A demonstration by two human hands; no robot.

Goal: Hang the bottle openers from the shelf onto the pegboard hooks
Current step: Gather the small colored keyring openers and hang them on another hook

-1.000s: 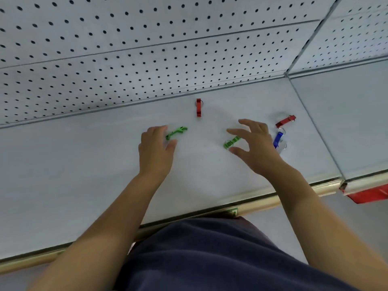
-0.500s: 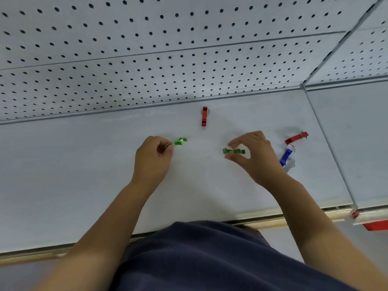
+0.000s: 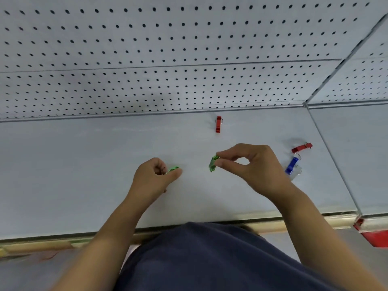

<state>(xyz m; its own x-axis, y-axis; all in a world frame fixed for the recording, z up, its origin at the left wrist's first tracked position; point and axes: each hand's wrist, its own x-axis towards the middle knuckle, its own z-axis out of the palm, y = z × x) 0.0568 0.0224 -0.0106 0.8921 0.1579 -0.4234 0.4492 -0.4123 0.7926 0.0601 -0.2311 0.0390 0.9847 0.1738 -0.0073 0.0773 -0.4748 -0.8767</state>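
Grey pegboard (image 3: 189,49) rises at the far edge of a pale shelf (image 3: 63,175), where a red bottle opener (image 3: 218,124) lies close to the board, and another red opener (image 3: 301,147), a blue opener (image 3: 291,165) and a clear one (image 3: 297,172) sit grouped at the right. Near the middle, the left hand (image 3: 152,179) is closed around a green opener (image 3: 172,169), only its tip showing. Just right of it, apart from the left, the right hand (image 3: 252,166) pinches a second green opener (image 3: 213,163) between thumb and forefinger.
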